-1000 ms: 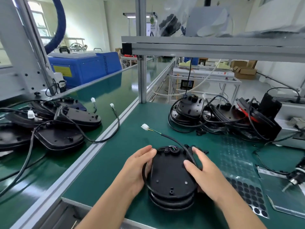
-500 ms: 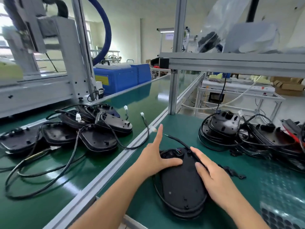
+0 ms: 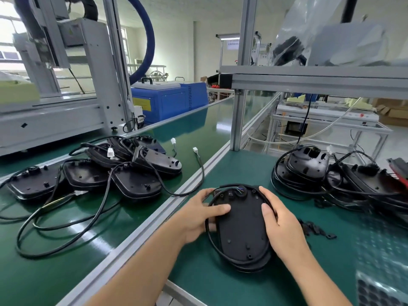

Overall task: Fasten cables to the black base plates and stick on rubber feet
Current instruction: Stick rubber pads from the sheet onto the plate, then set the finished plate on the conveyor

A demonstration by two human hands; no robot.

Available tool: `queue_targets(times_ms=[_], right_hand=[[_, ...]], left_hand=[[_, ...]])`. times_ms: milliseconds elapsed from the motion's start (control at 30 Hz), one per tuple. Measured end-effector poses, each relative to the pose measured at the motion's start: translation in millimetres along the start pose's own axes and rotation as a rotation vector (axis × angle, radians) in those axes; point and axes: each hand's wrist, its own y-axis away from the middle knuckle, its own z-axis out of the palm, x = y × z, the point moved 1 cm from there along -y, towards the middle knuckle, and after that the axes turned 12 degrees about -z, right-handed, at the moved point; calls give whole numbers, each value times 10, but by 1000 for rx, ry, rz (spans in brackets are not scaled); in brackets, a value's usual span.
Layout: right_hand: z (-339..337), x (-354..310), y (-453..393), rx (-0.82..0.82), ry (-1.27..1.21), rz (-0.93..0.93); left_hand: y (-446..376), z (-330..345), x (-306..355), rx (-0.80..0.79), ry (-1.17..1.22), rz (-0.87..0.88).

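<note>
Both hands grip the black base plate (image 3: 241,226) (top of a small stack) on the green tabletop (image 3: 220,283). The left hand (image 3: 198,215) has its thumb on top; the right hand (image 3: 280,221) curls over the right edge. Its cable (image 3: 212,241) seems looped around the rim.

Two hands (image 3: 198,215), three white cable plugs (image 3: 173,141), one blue cabinet (image 3: 170,102)

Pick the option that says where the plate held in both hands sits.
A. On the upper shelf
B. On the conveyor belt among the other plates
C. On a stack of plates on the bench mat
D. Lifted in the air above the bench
C: the plate lies atop other plates whose edges show beneath it, on the green mat, with the left hand and right hand at its sides.
</note>
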Motion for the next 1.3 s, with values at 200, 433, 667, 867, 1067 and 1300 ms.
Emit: queue_targets(times_ms=[200, 433, 667, 867, 1067, 1300], right_hand=[[163, -19, -100, 16, -143, 74], [528, -194, -210, -27, -441, 268], [883, -302, -224, -71, -397, 147], [936, -308, -266, -91, -401, 108], [994, -344, -229, -96, -415, 99], [799, -332, -212, -79, -432, 93]], left_hand=[[220, -33, -258, -91, 243, 36], [343, -364, -52, 281, 326, 202], [829, -1207, 22, 680, 258, 381], [1189, -2160, -11, 1068, 262, 436], [1185, -2526, -83, 1178, 271, 298], [1478, -2158, 207, 1620, -852, -275]])
